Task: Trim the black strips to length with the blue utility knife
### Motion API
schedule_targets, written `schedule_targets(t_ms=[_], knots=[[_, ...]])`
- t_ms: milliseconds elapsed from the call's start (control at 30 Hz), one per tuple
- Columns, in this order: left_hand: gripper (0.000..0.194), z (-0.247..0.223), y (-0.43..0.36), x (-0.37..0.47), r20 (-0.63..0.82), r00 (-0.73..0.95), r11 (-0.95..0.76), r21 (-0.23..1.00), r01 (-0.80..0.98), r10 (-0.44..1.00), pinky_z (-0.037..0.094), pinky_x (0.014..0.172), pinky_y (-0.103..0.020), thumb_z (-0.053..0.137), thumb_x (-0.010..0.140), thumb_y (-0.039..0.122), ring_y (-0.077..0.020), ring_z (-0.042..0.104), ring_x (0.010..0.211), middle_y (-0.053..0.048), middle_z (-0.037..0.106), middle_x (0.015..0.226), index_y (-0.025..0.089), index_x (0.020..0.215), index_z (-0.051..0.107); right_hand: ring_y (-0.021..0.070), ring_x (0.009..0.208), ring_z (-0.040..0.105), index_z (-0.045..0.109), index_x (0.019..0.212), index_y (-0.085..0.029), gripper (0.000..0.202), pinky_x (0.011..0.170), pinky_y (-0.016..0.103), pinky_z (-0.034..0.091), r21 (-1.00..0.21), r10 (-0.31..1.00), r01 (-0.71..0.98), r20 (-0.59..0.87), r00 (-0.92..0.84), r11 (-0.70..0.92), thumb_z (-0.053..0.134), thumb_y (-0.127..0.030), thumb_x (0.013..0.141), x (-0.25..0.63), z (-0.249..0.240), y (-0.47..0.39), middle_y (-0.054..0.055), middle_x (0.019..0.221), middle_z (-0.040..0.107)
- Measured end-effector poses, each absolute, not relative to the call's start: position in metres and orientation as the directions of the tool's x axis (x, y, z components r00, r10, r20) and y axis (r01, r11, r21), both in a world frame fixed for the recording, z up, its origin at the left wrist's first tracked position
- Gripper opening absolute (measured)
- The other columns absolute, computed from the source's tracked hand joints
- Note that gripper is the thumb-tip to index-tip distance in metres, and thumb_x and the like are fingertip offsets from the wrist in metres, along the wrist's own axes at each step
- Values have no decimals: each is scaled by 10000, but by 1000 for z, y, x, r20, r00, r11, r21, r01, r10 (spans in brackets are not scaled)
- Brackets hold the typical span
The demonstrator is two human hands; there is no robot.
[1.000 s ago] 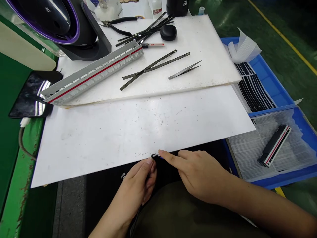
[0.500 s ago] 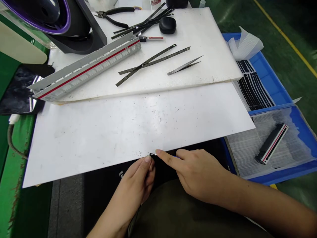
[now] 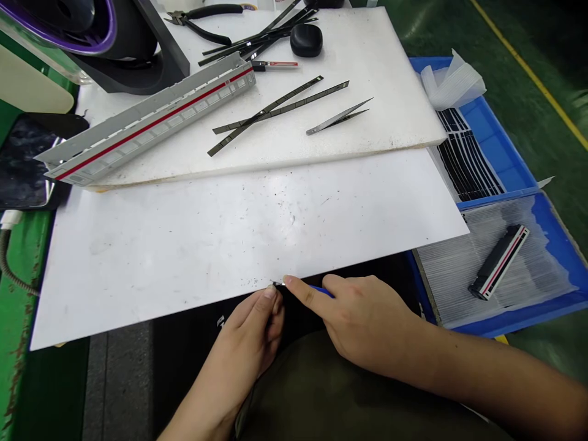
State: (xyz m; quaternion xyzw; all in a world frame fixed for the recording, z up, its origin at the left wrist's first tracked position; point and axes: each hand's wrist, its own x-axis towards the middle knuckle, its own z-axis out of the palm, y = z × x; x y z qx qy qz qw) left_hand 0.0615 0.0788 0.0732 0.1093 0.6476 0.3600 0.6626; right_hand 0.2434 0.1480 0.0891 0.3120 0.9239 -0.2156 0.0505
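Note:
Just below the front edge of the white sheet (image 3: 151,245), my left hand (image 3: 252,331) pinches a tiny dark part (image 3: 275,284) between thumb and fingers; most of the part is hidden. My right hand (image 3: 362,318) is closed around a blue-handled craft knife (image 3: 323,291), index finger stretched along it. Its thin metal tip meets the dark part at my left thumb. Small dark shavings lie on the sheet near both hands.
A white foam board (image 3: 395,110) carries dark strips (image 3: 266,113), tweezers (image 3: 340,116), cutting pliers (image 3: 202,21), a black case (image 3: 306,40) and a grey model train shell (image 3: 156,128). A fan (image 3: 133,61) stands left. Blue bins (image 3: 509,141) at right hold strips and another train piece (image 3: 500,262).
The whole view has shifted slightly, so things appear a little further left and up. Both hands keep their grips; slightly more of the blue handle shows.

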Motion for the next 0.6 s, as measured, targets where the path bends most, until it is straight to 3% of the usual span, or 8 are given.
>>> schedule_targets(t_ms=[600], knots=[[442, 90, 85, 67, -782, -155, 747, 622, -232, 603, 187, 388, -141, 582, 882, 547, -41, 263, 431, 76, 319, 549, 184, 676, 435, 176, 537, 537, 302, 1555, -343, 675, 494, 321, 134, -330, 587, 633, -239, -773, 700, 421, -161, 916, 244, 94, 146, 10, 781, 606]])
